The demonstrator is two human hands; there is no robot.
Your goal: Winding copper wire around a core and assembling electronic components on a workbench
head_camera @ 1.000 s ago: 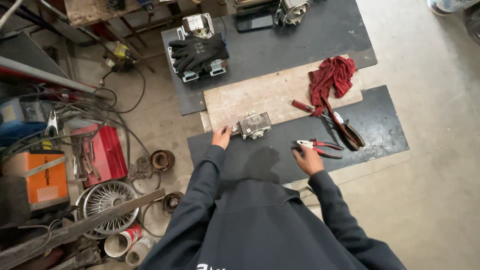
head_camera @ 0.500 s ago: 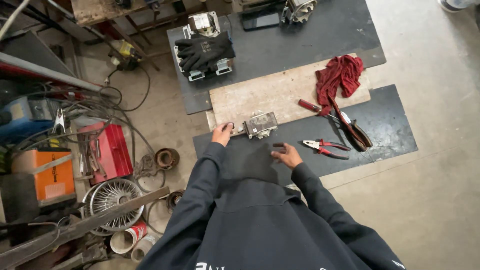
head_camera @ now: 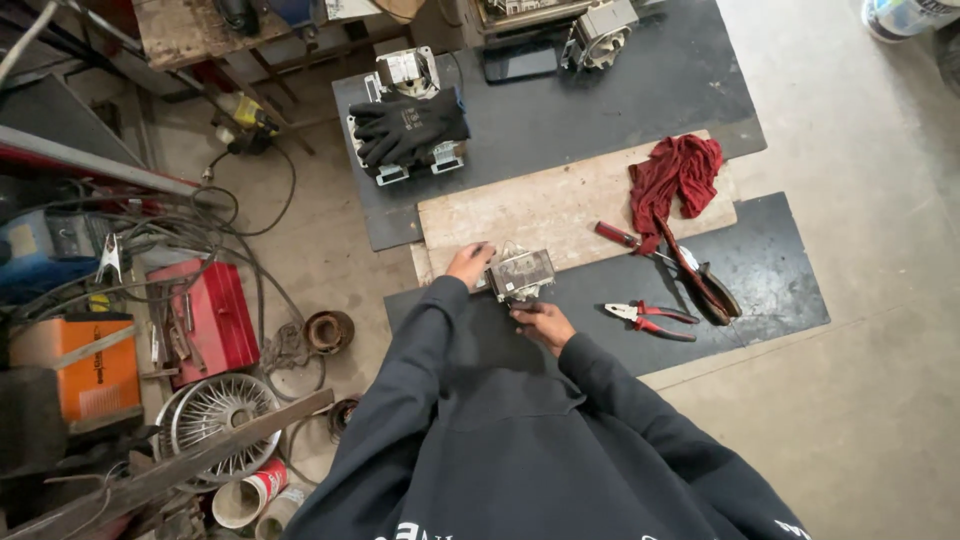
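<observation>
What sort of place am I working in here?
Most likely a repair workshop, with the work done on the floor: pliers on a dark mat, a red toolbox, tangled cables and scrap metal parts around.

a workshop, worked on the concrete floor (head_camera: 880, 330): dark mats (head_camera: 600, 110) and a wooden board (head_camera: 560, 205) serve as a bench, with pliers (head_camera: 650, 318) and a red rag (head_camera: 675, 175) to the right, and a red toolbox (head_camera: 210, 315), cables (head_camera: 170, 235) and a wheel rim (head_camera: 215, 420) piled at left.

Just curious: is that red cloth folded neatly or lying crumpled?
Crumpled. The red cloth lies bunched in loose, uneven folds on the wooden board, one end trailing down.
</observation>
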